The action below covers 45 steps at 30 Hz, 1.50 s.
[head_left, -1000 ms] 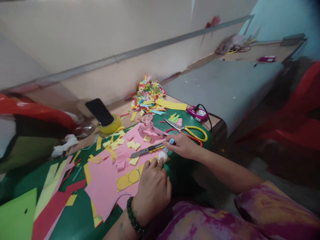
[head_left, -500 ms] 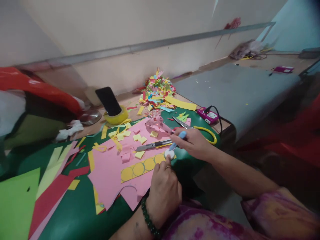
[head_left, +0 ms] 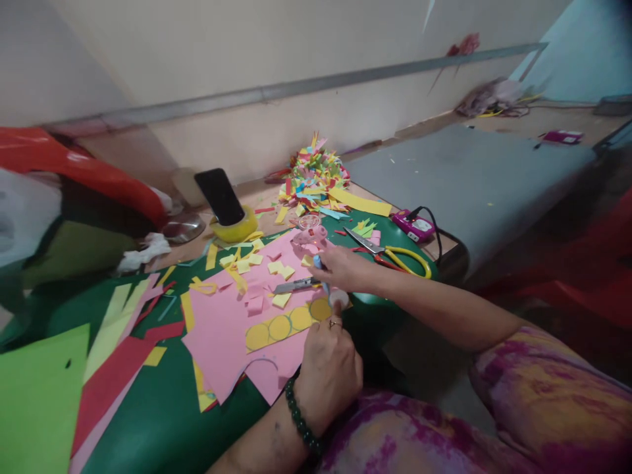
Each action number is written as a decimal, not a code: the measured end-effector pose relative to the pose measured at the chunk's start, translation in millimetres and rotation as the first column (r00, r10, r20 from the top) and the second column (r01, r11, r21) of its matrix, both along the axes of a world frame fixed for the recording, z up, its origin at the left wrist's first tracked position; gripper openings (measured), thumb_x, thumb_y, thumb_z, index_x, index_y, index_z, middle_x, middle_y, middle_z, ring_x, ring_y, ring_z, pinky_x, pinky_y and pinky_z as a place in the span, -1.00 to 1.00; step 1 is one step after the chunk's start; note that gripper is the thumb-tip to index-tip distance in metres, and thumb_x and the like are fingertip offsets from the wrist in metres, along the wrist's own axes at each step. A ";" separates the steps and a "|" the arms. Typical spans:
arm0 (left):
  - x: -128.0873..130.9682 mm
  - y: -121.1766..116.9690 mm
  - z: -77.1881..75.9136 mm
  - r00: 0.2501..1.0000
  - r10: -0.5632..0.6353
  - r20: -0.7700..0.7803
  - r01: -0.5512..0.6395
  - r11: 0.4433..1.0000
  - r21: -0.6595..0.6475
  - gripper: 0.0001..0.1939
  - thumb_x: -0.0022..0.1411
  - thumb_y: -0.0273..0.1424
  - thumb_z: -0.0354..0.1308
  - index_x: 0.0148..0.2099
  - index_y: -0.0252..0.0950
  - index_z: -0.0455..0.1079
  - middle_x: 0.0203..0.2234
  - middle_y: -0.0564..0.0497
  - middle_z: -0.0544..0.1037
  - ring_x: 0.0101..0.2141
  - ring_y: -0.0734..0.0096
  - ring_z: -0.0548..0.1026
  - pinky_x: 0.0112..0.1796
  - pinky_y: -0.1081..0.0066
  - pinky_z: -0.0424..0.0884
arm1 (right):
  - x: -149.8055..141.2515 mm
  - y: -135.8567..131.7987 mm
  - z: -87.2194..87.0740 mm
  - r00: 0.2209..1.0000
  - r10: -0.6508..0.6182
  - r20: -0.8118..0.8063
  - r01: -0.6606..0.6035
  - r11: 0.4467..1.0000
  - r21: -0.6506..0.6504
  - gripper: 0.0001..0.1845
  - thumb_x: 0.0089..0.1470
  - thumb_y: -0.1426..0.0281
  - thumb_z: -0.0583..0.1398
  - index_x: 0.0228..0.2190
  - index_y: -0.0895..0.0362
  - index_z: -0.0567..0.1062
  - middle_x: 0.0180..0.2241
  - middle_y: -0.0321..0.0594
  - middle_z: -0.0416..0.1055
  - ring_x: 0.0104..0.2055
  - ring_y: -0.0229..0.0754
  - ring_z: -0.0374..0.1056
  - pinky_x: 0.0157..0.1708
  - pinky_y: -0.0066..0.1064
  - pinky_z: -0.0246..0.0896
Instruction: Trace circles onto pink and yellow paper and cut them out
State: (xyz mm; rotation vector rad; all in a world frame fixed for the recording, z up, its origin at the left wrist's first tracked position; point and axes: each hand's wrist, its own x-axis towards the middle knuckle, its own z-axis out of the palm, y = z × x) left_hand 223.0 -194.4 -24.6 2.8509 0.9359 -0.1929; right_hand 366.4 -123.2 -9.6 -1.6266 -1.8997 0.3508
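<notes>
My right hand [head_left: 340, 268] is closed around a light blue pen [head_left: 326, 287], its tip pointing down beside a small white disc [head_left: 340, 299]. With the index fingertip of my left hand [head_left: 332, 368], I press that disc onto the right end of a yellow paper strip [head_left: 279, 328]; the other fingers are curled in. Drawn circles run along the strip in a row. Beneath it lies pink paper [head_left: 222, 352]. A box cutter [head_left: 296, 285] rests just behind the strip, partly covered by my right hand. Behind that hand is a pink glue gun [head_left: 311, 236].
Scissors [head_left: 370, 245] with yellow and red handles lie right of the glue gun. A purple power socket [head_left: 413, 227], a yellow tape roll [head_left: 234, 227] holding a phone [head_left: 220, 196], and a heap of paper scraps [head_left: 316, 172] stand farther back. Green [head_left: 39, 395] and red paper [head_left: 111, 375] lie left.
My right hand has moved left with the pen, from the disc's right side to its upper left. My left fingertip stays on the disc. The view has shifted slightly.
</notes>
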 end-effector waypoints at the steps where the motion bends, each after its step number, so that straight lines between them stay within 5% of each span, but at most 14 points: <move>1: -0.4 0.2 0.8 1.000 0.003 0.004 -0.003 1.000 0.003 -0.66 0.21 -0.47 -0.09 -0.25 -0.48 0.52 -0.21 -0.39 0.55 -0.28 0.04 0.50 -0.27 0.12 0.37 | 1.9 -1.1 2.4 1.000 -0.013 -0.001 0.013 1.000 0.014 -0.51 0.10 0.38 0.20 -0.78 0.14 0.21 -0.76 -0.44 0.04 -0.64 -0.41 0.02 -0.56 -0.48 -0.15; 4: -2.5 2.1 3.1 1.000 0.003 0.022 -0.003 1.000 -0.013 -0.67 0.21 -0.46 -0.08 -0.27 -0.45 0.52 -0.28 -0.34 0.57 -0.30 0.06 0.51 -0.28 0.14 0.37 | 8.5 -14.0 14.2 1.000 -0.024 -0.008 0.025 0.998 0.050 -0.53 0.16 0.38 0.13 -0.75 0.14 0.22 -0.73 -0.41 0.07 -0.63 -0.39 0.04 -0.57 -0.47 -0.12; 7: -6.8 7.0 5.2 0.999 -0.003 0.041 0.005 0.998 -0.055 -0.67 0.23 -0.47 -0.08 -0.24 -0.44 0.52 -0.22 -0.33 0.58 -0.32 0.08 0.53 -0.27 0.15 0.40 | 11.6 -43.8 23.9 0.980 0.004 -0.197 0.032 0.983 0.179 -0.62 0.20 0.29 0.09 -0.62 0.15 0.36 -0.68 -0.39 0.19 -0.63 -0.37 0.10 -0.60 -0.50 0.00; 10: -15.0 14.5 6.5 0.990 0.046 0.131 -0.026 0.987 -0.156 -0.72 0.26 -0.45 -0.02 -0.18 -0.40 0.51 0.07 -0.27 0.47 -0.21 0.12 0.55 -0.16 0.17 0.44 | 8.5 -79.7 20.7 0.868 0.049 -0.493 0.114 0.949 0.295 -0.70 0.19 0.25 0.12 -0.50 0.13 0.44 -0.69 -0.40 0.27 -0.69 -0.37 0.14 -0.69 -0.52 0.05; 14: -31.7 23.7 7.4 0.888 0.167 0.428 -0.025 0.948 -0.317 -0.78 0.26 -0.43 0.09 -0.10 -0.23 0.52 0.17 -0.09 0.39 0.04 0.22 0.45 0.02 0.28 0.38 | 1.3 -111.9 3.4 0.691 0.079 -0.719 0.273 0.892 0.361 -0.73 0.20 0.25 0.16 -0.47 0.11 0.50 -0.68 -0.35 0.35 -0.72 -0.33 0.20 -0.76 -0.52 0.07; 16: -40.6 26.0 8.6 0.780 0.258 0.570 -0.050 0.934 -0.355 -0.75 0.24 -0.42 0.12 -0.06 -0.18 0.52 0.11 -0.09 0.44 0.05 0.25 0.43 -0.02 0.31 0.40 | -2.2 -118.3 -3.1 0.621 0.092 -0.779 0.322 0.875 0.360 -0.72 0.20 0.24 0.17 -0.47 0.11 0.51 -0.68 -0.33 0.36 -0.71 -0.32 0.23 -0.77 -0.51 0.10; 19: -52.0 25.1 11.7 0.662 0.402 0.633 -0.075 0.876 -0.477 -0.75 0.23 -0.37 0.14 -0.07 -0.22 0.53 -0.24 -0.05 0.60 -0.26 0.35 0.52 -0.26 0.40 0.44 | -10.3 -120.6 -6.1 0.578 0.124 -0.806 0.275 0.901 0.336 -0.72 0.19 0.22 0.18 -0.47 0.12 0.52 -0.67 -0.32 0.38 -0.70 -0.31 0.26 -0.77 -0.52 0.14; 22: -60.4 19.6 14.0 0.615 0.482 0.624 -0.054 0.815 -0.577 -0.77 0.19 -0.32 0.16 -0.15 -0.27 0.56 -0.52 0.06 0.56 -0.48 0.45 0.44 -0.40 0.47 0.37 | -21.9 -121.2 -4.9 0.583 0.174 -0.794 0.171 0.929 0.329 -0.73 0.18 0.22 0.19 -0.46 0.13 0.52 -0.68 -0.33 0.38 -0.71 -0.32 0.27 -0.77 -0.54 0.16; 27: -71.0 5.5 13.1 0.552 0.512 0.658 -0.069 0.815 -0.576 -0.75 0.15 -0.25 0.18 -0.24 -0.28 0.57 -0.56 0.08 0.54 -0.53 0.50 0.38 -0.45 0.51 0.31 | -37.7 -125.5 -4.8 0.598 0.210 -0.774 0.091 0.941 0.325 -0.71 0.18 0.21 0.18 -0.45 0.15 0.51 -0.68 -0.32 0.38 -0.73 -0.33 0.26 -0.76 -0.55 0.17; 32: -82.4 -8.9 7.4 0.525 0.384 0.760 -0.037 0.902 -0.430 -0.78 0.22 -0.27 0.16 -0.30 -0.28 0.56 -0.59 0.07 0.55 -0.57 0.52 0.41 -0.51 0.56 0.31 | -45.5 -131.0 -7.4 0.620 0.224 -0.752 0.032 0.951 0.309 -0.75 0.18 0.28 0.18 -0.46 0.14 0.51 -0.67 -0.35 0.38 -0.71 -0.38 0.25 -0.74 -0.60 0.16; 37: -94.2 -18.0 1.3 0.590 0.080 0.803 -0.091 0.995 -0.032 -0.79 0.32 -0.40 0.05 -0.17 -0.26 0.52 -0.39 -0.03 0.65 -0.40 0.40 0.57 -0.35 0.47 0.47 | -53.9 -136.6 -8.8 0.620 0.217 -0.754 -0.040 0.968 0.246 -0.74 0.15 0.29 0.21 -0.51 0.15 0.51 -0.66 -0.34 0.40 -0.72 -0.38 0.27 -0.74 -0.61 0.16; 42: -100.5 -26.6 -0.4 0.656 -0.081 0.750 -0.155 0.959 0.239 -0.74 0.39 -0.45 -0.08 -0.14 -0.28 0.45 -0.42 -0.03 0.63 -0.41 0.42 0.58 -0.38 0.47 0.49 | -67.2 -135.2 -13.8 0.514 0.175 -0.840 -0.057 0.984 0.170 -0.74 0.08 0.23 0.27 -0.50 0.15 0.53 -0.67 -0.31 0.44 -0.72 -0.34 0.33 -0.73 -0.59 0.27; 45: -100.9 -29.3 -2.0 0.706 -0.171 0.688 -0.239 0.856 0.458 -0.72 0.41 -0.46 -0.15 -0.10 -0.35 0.41 -0.50 -0.04 0.59 -0.49 0.41 0.54 -0.43 0.44 0.46 | -74.5 -130.1 -22.1 0.426 0.128 -0.896 -0.038 0.992 0.124 -0.71 0.05 0.19 0.30 -0.52 0.16 0.52 -0.69 -0.31 0.43 -0.73 -0.34 0.33 -0.74 -0.60 0.27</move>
